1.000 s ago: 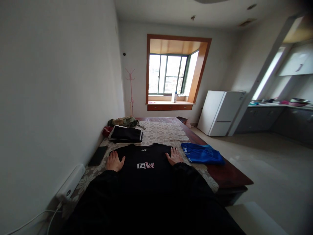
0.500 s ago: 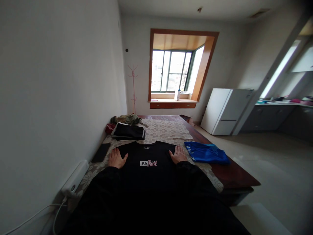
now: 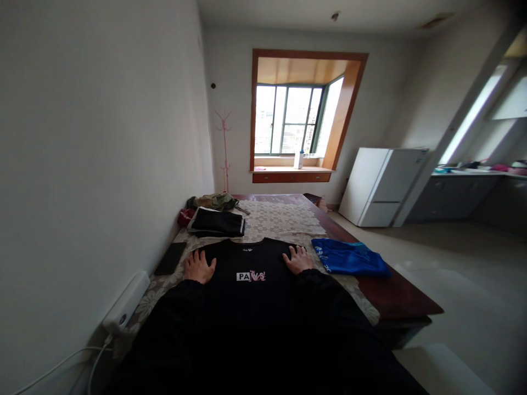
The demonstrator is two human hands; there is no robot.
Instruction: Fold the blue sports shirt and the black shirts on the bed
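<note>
Left grip (image 3: 200, 267), right grip (image 3: 298, 260) splayed flat on black printed T-shirt (image 3: 251, 263): likely light, limp, best held at shoulders (image 3: 214, 248).

Shirt (image 3: 250, 293) on tablecloth (image 3: 284, 216), lower centre, left hand (image 3: 200, 267) and right hand (image 3: 298, 260) at its sides; jersey (image 3: 349, 257) to the right; clothes (image 3: 218, 222) behind, left of centre; fridge (image 3: 379, 184) farther back, right.

Camera sits on the person's head, I see | looks forward and down along the table (image 3: 405, 295) toward the window (image 3: 288, 118) | wall (image 3: 102, 137) close at left; left hand (image 3: 200, 267) and right hand (image 3: 298, 260) near, below centre; fridge (image 3: 379, 184) farther off right
</note>
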